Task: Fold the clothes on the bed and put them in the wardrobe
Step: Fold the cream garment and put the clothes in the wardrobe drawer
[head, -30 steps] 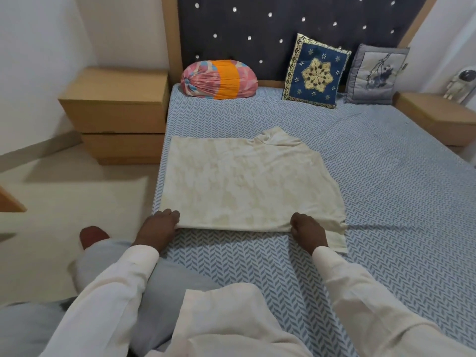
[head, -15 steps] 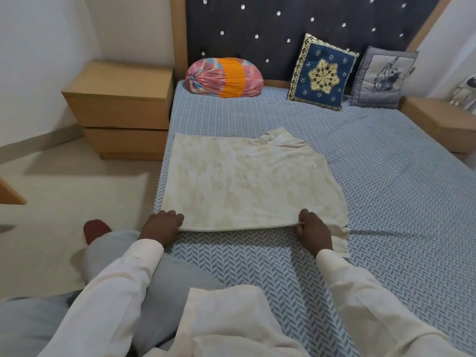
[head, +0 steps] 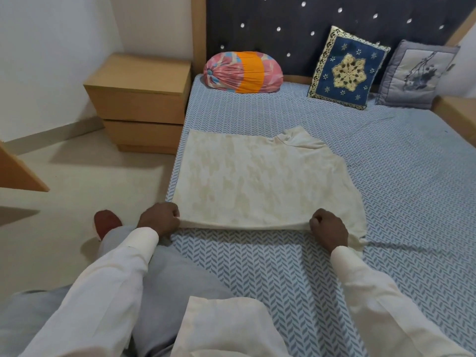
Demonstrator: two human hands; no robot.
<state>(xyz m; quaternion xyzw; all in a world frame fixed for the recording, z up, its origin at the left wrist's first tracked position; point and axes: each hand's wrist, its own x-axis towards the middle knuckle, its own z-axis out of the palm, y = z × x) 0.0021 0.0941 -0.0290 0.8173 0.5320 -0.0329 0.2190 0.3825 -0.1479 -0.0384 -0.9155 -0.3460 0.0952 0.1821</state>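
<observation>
Grips the near edge of the shirt [head: 257,181] at both ends: left hand [head: 159,220] closed on the near left corner, right hand [head: 328,229] closed on the edge toward the near right, fingers of each curled round the cloth. Holds that edge just off the sheet [head: 257,266], sagging a little between the two fists.

Leaves the rest of the shirt flat, stretching straight away from the fingers, collar [head: 296,136] at the far right. Looks somewhat broader left to right than near to far, though hard to judge from this angle; gripped edge along that broader line, equally near to both hands. Probably calls for carrying the near edge over to the far one. Leaves a loose flap [head: 358,235] poking out right of the right hand, likely to need tucking.

Lies on the left side of the bed [head: 386,191]. Farther off: a bolster [head: 242,72], a blue cushion [head: 347,70] and a grey cushion [head: 417,76] against a dark headboard [head: 283,16]; to the left, a wooden cabinet [head: 139,99] and floor [head: 90,181]. No wardrobe in view.
</observation>
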